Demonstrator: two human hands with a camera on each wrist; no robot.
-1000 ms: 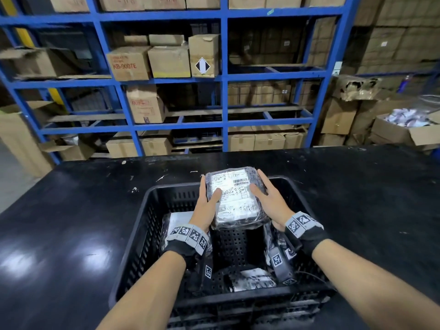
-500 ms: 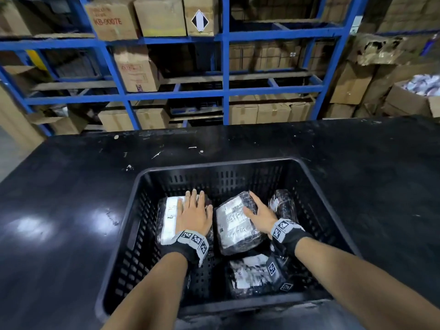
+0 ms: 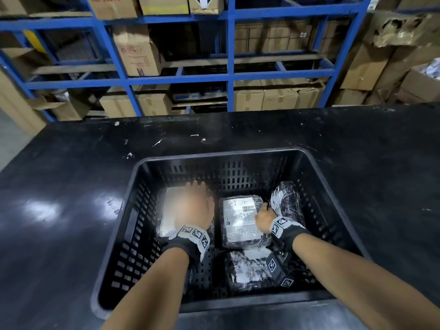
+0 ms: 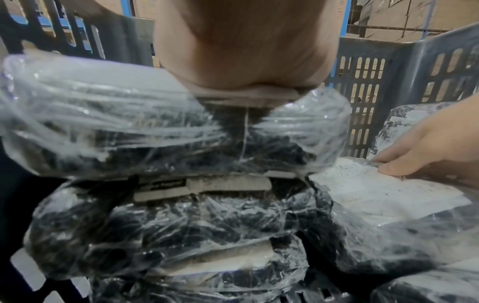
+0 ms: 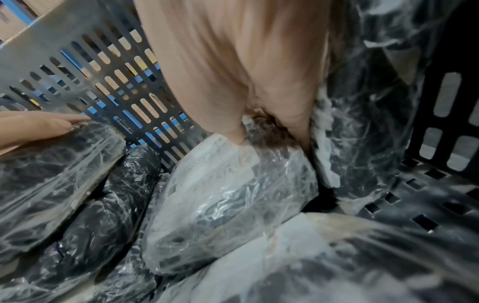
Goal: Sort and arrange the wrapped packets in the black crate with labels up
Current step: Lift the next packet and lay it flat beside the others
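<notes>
Black plastic crate (image 3: 333, 203) on a dark table (image 3: 71, 186) holds plastic-wrapped packets. A person's left hand (image 3: 194, 206) lies flat, fingers straight, on the left packet (image 3: 166, 220); the right hand (image 3: 263, 219) pinches the label-up middle packet (image 3: 239, 221) at its right edge.

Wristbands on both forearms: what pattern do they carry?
Black-and-white square marker codes on white panels of the black wristbands, clearest in the head view.

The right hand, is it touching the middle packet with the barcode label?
Touching. In the left wrist view the right hand presses its fingertips on the middle packet's label corner.
</notes>
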